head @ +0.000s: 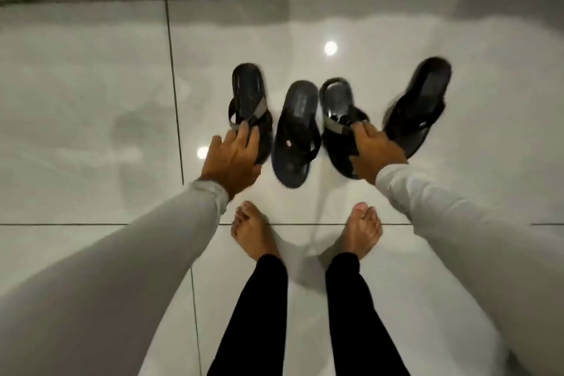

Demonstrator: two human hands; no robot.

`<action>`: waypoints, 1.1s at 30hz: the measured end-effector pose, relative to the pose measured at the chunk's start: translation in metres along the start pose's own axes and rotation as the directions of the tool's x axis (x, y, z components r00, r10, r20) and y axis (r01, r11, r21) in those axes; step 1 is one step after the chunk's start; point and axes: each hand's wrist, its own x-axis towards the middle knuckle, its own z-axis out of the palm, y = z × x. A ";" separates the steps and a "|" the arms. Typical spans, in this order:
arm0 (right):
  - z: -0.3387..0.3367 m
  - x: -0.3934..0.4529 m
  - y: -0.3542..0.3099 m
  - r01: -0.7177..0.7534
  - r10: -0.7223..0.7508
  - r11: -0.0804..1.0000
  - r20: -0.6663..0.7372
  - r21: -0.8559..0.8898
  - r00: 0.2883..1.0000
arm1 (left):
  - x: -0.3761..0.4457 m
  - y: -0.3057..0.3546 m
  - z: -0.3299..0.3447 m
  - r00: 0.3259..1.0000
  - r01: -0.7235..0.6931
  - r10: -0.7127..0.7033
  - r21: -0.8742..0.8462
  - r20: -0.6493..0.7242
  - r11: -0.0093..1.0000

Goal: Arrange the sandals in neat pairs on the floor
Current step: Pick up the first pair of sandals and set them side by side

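Floor (91, 101): large pale tiles, highly glossy, smooth; mirror-like spots of lamp glare and soft reflections; thin dark grout lines between tiles.

Sandals, four, all dark. Far-left sandal (247, 91): matt dark footbed, straps with a grey woven-looking band. Second sandal (297, 119): dull, matt footbed, finely textured; plain black straps. Third sandal (337, 98): footbed shiny, catching light, rubber or plastic by look; grey band on strap. Far-right sandal (422, 94): smooth, slight sheen; blurred, material unclear.

Sleeves (152, 253): light grey cloth, matt, soft knit, ribbed cuff. Trousers (259, 314): black cloth, matt.
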 end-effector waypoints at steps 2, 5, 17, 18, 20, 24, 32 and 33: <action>0.016 0.028 -0.001 -0.048 0.049 0.999 -0.041 0.017 0.998 | 0.040 -0.005 0.019 1.000 0.003 -0.002 -0.044 0.017 0.999; 0.039 0.060 0.001 -0.082 0.082 0.996 -0.019 -0.019 0.996 | 0.090 -0.011 0.040 0.994 0.053 -0.041 -0.115 0.101 0.992; 0.025 0.036 0.000 -0.098 0.108 0.994 -0.201 0.056 0.974 | 0.068 -0.022 0.044 0.991 0.129 -0.126 -0.506 0.039 0.853; 0.018 0.027 -0.006 -0.086 0.104 0.992 -0.226 0.088 0.969 | 0.059 -0.026 0.042 0.989 0.137 -0.149 -0.504 0.018 0.853; 0.004 0.009 -0.022 -0.056 0.093 0.988 -0.272 0.142 0.958 | 0.037 -0.037 0.039 0.981 0.169 -0.193 -0.463 -0.005 0.870; -0.026 -0.016 -0.065 -0.001 0.073 0.976 -0.324 0.217 0.943 | -0.010 -0.071 0.036 0.960 0.270 -0.278 -0.373 0.035 0.888; -0.040 0.013 -0.208 0.100 -0.052 0.902 -0.124 0.420 0.991 | -0.089 -0.156 0.061 0.916 0.390 -0.398 -0.325 0.043 0.862; -0.035 0.025 -0.228 0.091 -0.068 0.892 -0.068 0.442 0.995 | -0.096 -0.165 0.067 0.909 0.408 -0.414 -0.318 0.053 0.856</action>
